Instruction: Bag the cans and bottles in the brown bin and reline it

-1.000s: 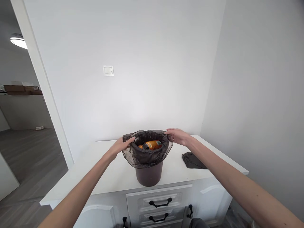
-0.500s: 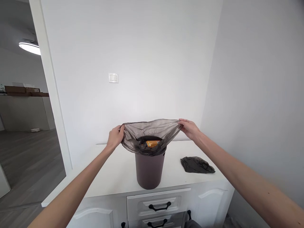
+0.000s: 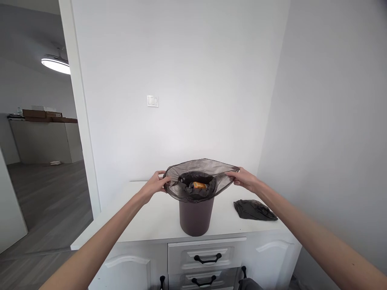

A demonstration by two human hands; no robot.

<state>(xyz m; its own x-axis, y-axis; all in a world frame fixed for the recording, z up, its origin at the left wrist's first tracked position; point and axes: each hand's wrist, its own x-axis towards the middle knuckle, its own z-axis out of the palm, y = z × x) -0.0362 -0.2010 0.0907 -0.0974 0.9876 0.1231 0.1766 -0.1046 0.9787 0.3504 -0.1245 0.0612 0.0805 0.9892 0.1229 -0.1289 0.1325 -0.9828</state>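
Observation:
A purple-brown trash can [image 3: 196,219] stands on the white cabinet top. A thin, see-through black garbage bag [image 3: 202,165] lines it, its mouth stretched wide above the rim. My left hand [image 3: 155,185] pinches the bag's edge on the left, thumb on the inside. On the right, my right hand [image 3: 244,179] grips the opposite edge between thumb and fingers. An orange can [image 3: 199,185] lies on its side within the bag, among dark folds. The bottom of the bag is hidden.
Another black plastic bag [image 3: 254,210] lies crumpled on the cabinet top [image 3: 145,225], right of the trash can. Below are drawers with black handles [image 3: 208,258]. A white wall with a light switch [image 3: 152,101] rises behind; a doorway opens at the left.
Both hands have come down a little, and the bag's mouth is lower and spread rounder over the rim. The view has shifted slightly, so the scene sits further right.

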